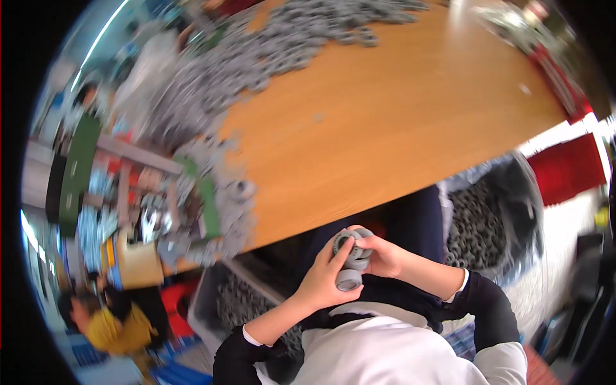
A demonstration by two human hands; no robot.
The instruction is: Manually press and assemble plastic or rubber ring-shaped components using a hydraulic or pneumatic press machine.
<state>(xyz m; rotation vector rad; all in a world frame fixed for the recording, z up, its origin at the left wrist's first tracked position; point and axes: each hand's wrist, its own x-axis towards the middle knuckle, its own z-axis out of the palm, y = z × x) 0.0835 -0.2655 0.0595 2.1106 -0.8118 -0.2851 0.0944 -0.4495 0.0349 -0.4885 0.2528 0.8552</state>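
Note:
Both of my hands meet over my lap, just off the table's near edge, closed around several small grey ring-shaped parts. My left hand [323,280] grips the grey rings [349,280] from the left, one of them showing its round opening low in the hand. From the right, my right hand [382,255] pinches the upper rings, its thumb and fingers pressed on them. How the rings divide between the hands is partly hidden by the fingers.
Many grey rings [282,48] lie heaped across the far left of the wooden table [359,128]. A lined bin of dark rings [478,224] stands at my right, another bin [240,298] at my left. A green-and-grey metal frame [138,154] stands left; a person in yellow [119,330] is beyond.

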